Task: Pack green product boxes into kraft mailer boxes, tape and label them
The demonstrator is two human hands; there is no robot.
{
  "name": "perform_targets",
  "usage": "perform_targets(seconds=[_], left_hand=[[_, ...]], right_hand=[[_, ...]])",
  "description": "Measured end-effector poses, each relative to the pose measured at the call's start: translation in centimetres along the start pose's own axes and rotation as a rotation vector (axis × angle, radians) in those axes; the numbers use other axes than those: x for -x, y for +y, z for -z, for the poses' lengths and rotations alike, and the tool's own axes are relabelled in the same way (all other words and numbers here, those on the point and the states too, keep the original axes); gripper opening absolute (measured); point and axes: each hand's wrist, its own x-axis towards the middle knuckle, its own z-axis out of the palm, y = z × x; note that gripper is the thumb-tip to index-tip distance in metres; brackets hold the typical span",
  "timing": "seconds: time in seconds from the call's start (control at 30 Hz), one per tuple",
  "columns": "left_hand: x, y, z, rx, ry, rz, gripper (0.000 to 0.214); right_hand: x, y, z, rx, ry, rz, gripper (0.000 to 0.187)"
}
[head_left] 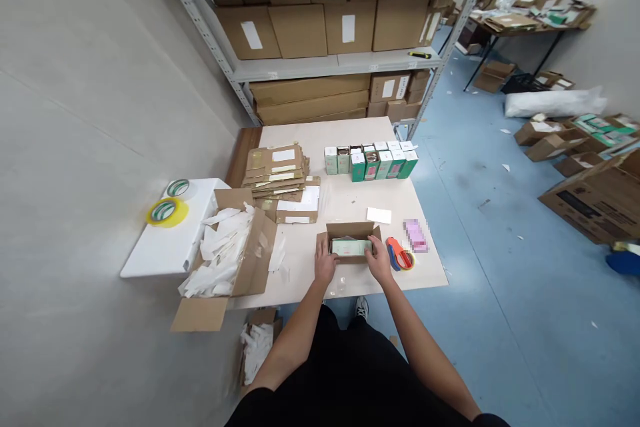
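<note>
An open cardboard box (pixel 353 229) stands at the front edge of the table, its flaps up. Inside it lies a pale green and white carton (pixel 350 248). My left hand (pixel 325 263) grips the left end of the cardboard box, fingers over the side. At the opposite end, my right hand (pixel 379 260) is closed round the side, its thumb close to the carton's end. An orange and blue tape dispenser (pixel 399 255) lies just right of my right hand. Behind the box is a white card (pixel 379 215).
Green and white cartons (pixel 384 165) stand in rows at the back right of the table (pixel 345 203). Flattened cardboard (pixel 275 170) is stacked at back left. A box of white paper strips (pixel 265 250) stands left, near tape rolls (pixel 167 211). A shelf (pixel 330 67) rises behind.
</note>
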Motion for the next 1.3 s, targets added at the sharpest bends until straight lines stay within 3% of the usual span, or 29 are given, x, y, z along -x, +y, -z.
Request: perform_targets(seconds=[0.1,0.2,0.4,0.57,0.77,0.93,1.13,1.3], left_hand=[[2.4,-0.3,-0.2,0.064,0.047,0.018,0.011],[5.1,-1.6,-0.1,0.094,0.139,0.012,0.012],[10.4,-4.5,1.5,0.137,0.336,0.111,0.013],[13.4,-6.4,3.9,0.166,0.449,0.259,0.012],[14.2,-9.7,5.5,0.188,0.508,0.363,0.010],[13.5,-12.3,6.2,0.202,0.500,0.329,0.011],[12.9,-13.9,6.8,0.236,0.454,0.296,0.007],[12.8,-14.0,7.0,0.287,0.455,0.296,0.013]], right_hand=[[0.0,-0.2,-0.6,0.020,-0.071,0.057,0.050],[-0.3,-1.0,-2.5,0.015,-0.168,0.121,0.050],[-0.6,-4.3,-8.6,-0.027,-0.442,0.262,0.048],[-0.7,-8.1,-13.6,-0.062,-0.570,0.315,0.049],[-1.1,-12.9,-20.9,-0.049,-0.685,0.420,0.050],[-2.4,-16.5,-27.8,0.066,-0.736,0.524,0.049],[-3.6,-19.6,-37.7,0.384,-0.868,0.631,0.058],[-2.7,-20.6,-44.6,0.701,-0.915,0.718,0.077]])
